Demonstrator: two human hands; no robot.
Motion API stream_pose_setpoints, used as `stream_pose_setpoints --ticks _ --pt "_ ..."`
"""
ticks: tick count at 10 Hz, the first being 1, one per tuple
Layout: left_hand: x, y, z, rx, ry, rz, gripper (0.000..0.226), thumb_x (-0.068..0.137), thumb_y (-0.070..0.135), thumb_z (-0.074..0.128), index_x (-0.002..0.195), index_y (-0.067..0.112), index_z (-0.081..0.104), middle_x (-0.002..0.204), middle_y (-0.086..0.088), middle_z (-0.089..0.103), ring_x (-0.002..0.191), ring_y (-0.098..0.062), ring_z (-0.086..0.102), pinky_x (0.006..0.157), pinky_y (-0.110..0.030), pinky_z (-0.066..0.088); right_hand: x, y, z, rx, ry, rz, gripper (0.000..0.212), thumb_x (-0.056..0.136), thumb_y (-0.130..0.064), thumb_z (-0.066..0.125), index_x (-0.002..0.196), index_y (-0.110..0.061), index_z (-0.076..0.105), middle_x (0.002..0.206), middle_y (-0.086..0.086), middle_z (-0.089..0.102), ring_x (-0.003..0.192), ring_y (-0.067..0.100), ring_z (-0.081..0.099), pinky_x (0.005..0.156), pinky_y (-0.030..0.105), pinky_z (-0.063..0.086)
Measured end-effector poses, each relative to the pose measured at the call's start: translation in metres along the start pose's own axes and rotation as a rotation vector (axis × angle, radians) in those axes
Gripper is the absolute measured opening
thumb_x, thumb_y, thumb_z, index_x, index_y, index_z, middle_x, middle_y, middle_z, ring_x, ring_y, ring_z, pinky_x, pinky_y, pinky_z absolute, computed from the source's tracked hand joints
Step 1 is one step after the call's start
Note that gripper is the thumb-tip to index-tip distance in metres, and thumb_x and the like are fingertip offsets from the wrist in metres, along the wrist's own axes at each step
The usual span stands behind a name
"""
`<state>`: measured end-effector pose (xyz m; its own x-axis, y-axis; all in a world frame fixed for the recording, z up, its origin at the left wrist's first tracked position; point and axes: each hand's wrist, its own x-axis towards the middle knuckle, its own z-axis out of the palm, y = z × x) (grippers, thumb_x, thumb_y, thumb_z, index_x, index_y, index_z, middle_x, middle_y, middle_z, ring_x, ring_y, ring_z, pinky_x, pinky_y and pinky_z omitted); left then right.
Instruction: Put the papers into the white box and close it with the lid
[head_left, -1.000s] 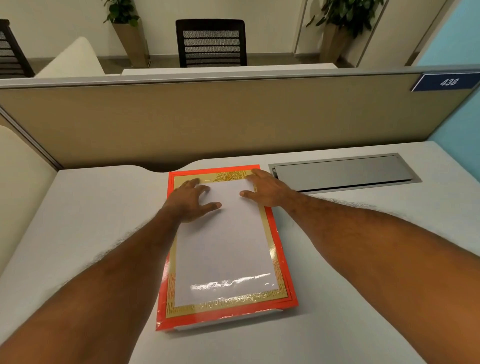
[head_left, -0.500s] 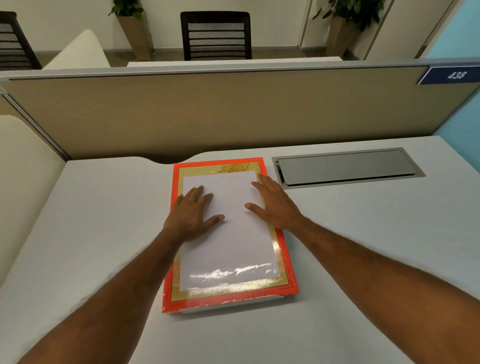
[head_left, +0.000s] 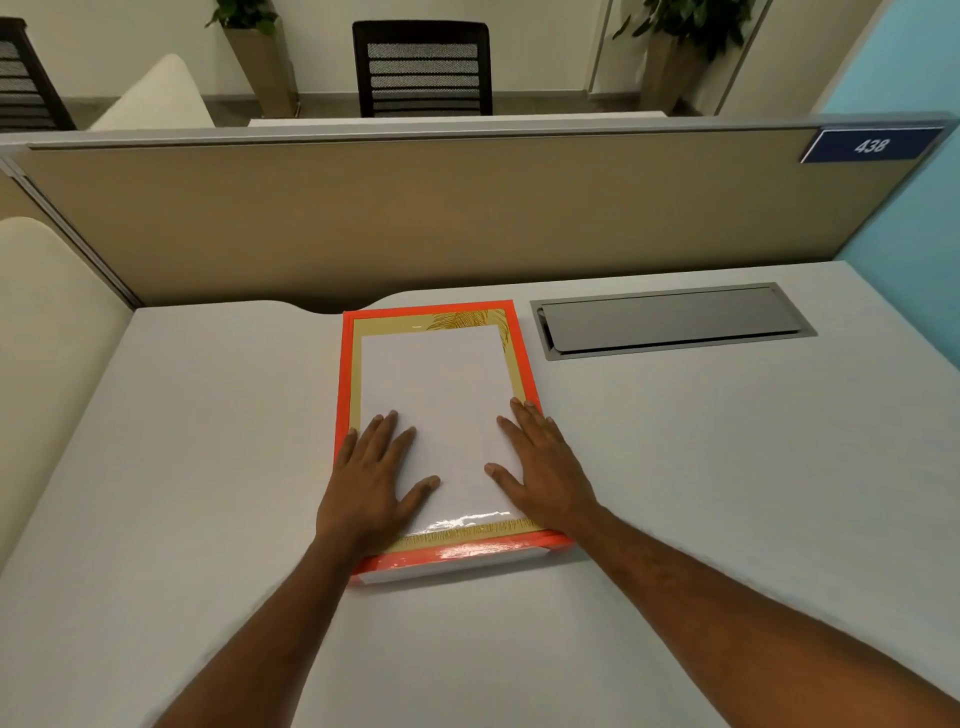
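Note:
A flat lid (head_left: 436, 384) with an orange rim, gold band and white centre lies on the white box (head_left: 457, 567), of which only a thin white strip shows at the near edge. My left hand (head_left: 371, 480) rests flat on the lid's near left part, fingers spread. My right hand (head_left: 545, 467) lies flat on its near right part, fingers spread too. Neither hand grips anything. The papers are hidden from view.
The box sits on a grey desk (head_left: 727, 467). A metal cable hatch (head_left: 670, 319) is set into the desk to the right of the box. A tan partition (head_left: 467, 208) closes the far side, and a cream cushion (head_left: 47, 322) stands at the left.
Both hands have slid along the lid from its far end toward its near end, staying flat on it. The box has not moved on the desk.

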<state>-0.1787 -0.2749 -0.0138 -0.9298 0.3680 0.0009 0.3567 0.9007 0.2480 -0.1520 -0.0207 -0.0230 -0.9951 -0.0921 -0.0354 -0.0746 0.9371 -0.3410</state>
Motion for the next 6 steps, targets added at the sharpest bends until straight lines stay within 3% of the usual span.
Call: stream_pose_setpoints --ticks 3,6 --pt "0.0 0.003 0.0 0.004 -0.01 -0.022 0.08 0.087 0.076 0.023 0.151 0.028 0.026 0.163 0.002 0.014 0.151 -0.018 0.009 0.123 -0.046 0.006 0.001 0.0 -0.001 -0.009 -0.026 0.01 0.074 0.092 -0.064 0.032 0.154 -0.027 0.017 0.166 -0.002 0.004 0.153 0.017 0.001 0.125 0.041 0.005" --pt "-0.001 0.043 -0.024 0.08 -0.054 -0.013 0.097 0.076 0.081 -0.003 0.151 0.027 0.025 0.165 0.0 0.004 0.151 -0.022 0.001 0.122 -0.048 0.005 -0.017 0.013 -0.042 -0.168 -0.111 -0.062 0.076 0.093 -0.064 0.031 0.154 -0.02 0.019 0.166 0.005 0.007 0.153 0.022 0.001 0.124 0.043 -0.001"
